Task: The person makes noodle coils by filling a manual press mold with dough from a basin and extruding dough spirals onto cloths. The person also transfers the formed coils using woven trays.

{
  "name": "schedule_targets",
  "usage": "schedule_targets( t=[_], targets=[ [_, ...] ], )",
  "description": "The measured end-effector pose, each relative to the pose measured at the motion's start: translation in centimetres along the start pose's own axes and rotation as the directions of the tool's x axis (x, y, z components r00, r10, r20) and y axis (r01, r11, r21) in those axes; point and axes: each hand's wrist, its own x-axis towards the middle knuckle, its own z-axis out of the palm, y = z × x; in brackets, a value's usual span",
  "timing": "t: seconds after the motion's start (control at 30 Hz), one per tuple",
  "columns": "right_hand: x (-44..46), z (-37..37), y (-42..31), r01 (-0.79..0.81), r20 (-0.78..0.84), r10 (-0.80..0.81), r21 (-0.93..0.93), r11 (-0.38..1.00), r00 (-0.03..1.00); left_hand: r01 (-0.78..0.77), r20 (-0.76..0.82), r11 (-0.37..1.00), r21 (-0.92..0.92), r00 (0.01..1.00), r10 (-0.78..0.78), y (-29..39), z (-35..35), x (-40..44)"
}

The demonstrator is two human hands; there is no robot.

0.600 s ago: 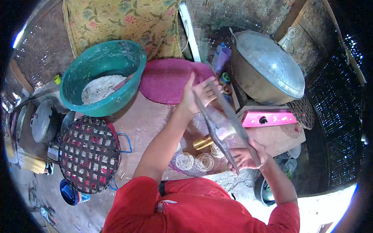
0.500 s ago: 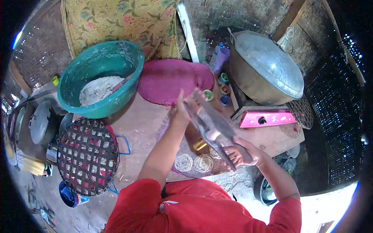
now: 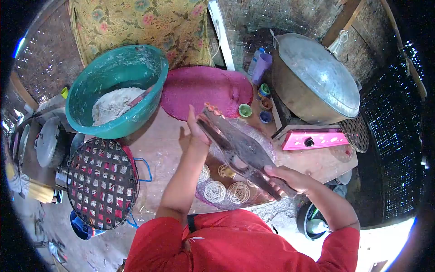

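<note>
A dark wooden noodle press (image 3: 242, 147) with two long arms slants across the middle, above the table. My left hand (image 3: 199, 127) is closed around its far end, with fingertips showing over the edge. At the near end, my right hand (image 3: 292, 180) grips the handles, thumb on top. The two arms lie close together, with a gap near the middle. Below the press, several round nests of pale noodle strands, one of them a coiled nest (image 3: 215, 191), rest on a glittery round mat (image 3: 260, 136). The press and my arms hide part of that mat.
At the left stands a green basin (image 3: 77, 102) with white dough or flour. A woven tray (image 3: 102, 181) sits nearer me. Behind are a pink round mat (image 3: 199, 90) and small colour cups (image 3: 245, 110). A large lidded pot (image 3: 299, 86) stands on a pink stove (image 3: 312, 140) at right.
The press's two arms have come together, and its far end has shifted left. My right hand's fingers, spread before, are now wrapped round the handles. More noodle nests show beneath.
</note>
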Motion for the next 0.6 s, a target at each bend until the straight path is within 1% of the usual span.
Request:
schedule_targets(
  t=[0.03,0.07,0.1,0.17,0.2,0.3,0.37,0.43,0.47,0.5,0.57,0.6],
  targets=[
    [-0.7,-0.2,-0.3,-0.015,-0.010,0.015,-0.032,0.999,1.000,-0.018,-0.083,1.000,-0.007,0.996,0.018,-0.6,0.3,-0.3],
    [-1.3,-0.3,-0.8,-0.059,-0.043,0.057,-0.043,0.997,0.997,-0.041,-0.083,0.998,0.051,0.996,0.045,-1.1,0.2,0.0],
    [-1.2,-0.4,-0.8,-0.060,-0.041,0.059,-0.045,0.997,0.997,-0.043,-0.085,0.998,0.051,0.995,0.047,-1.4,0.1,0.3],
    [-0.9,-0.8,-0.7,-0.038,-0.107,0.036,-0.017,0.999,0.994,-0.019,-0.070,0.997,-0.073,0.997,0.014,-1.6,0.1,1.1],
    [-0.3,-0.8,-0.6,-0.009,-0.125,0.003,-0.046,0.999,0.992,-0.018,-0.058,0.998,-0.055,0.998,0.015,-1.1,0.3,1.6],
    [0.3,0.4,-1.0,0.033,-0.101,-0.036,-0.028,0.999,0.994,0.011,-0.007,1.000,-0.019,1.000,-0.011,0.7,0.9,1.8],
    [-0.1,0.9,-1.0,0.068,-0.062,-0.068,0.003,0.998,0.996,0.006,-0.004,1.000,0.014,1.000,-0.006,1.0,1.1,1.0],
    [-0.6,0.7,-0.6,0.041,-0.015,-0.040,0.036,0.999,0.999,-0.045,-0.029,0.998,0.039,0.998,0.047,0.4,1.4,-0.4],
    [-0.7,0.0,0.0,0.052,0.012,-0.052,0.035,0.998,0.999,-0.034,-0.102,0.999,-0.006,0.994,0.033,-0.1,1.2,-0.7],
    [-1.0,-0.1,0.0,0.052,0.015,-0.052,0.036,0.998,0.999,-0.035,-0.104,0.999,-0.004,0.994,0.035,-0.5,0.8,-0.6],
    [-1.6,-0.2,-0.3,0.015,-0.098,-0.018,-0.036,0.999,0.995,-0.058,-0.168,0.997,0.046,0.984,0.065,-1.6,0.2,-0.3],
    [-1.2,-0.7,-0.2,0.018,-0.125,-0.028,-0.081,0.997,0.992,-0.083,-0.213,0.996,0.038,0.973,0.089,-2.1,1.0,-0.2]
  ],
)
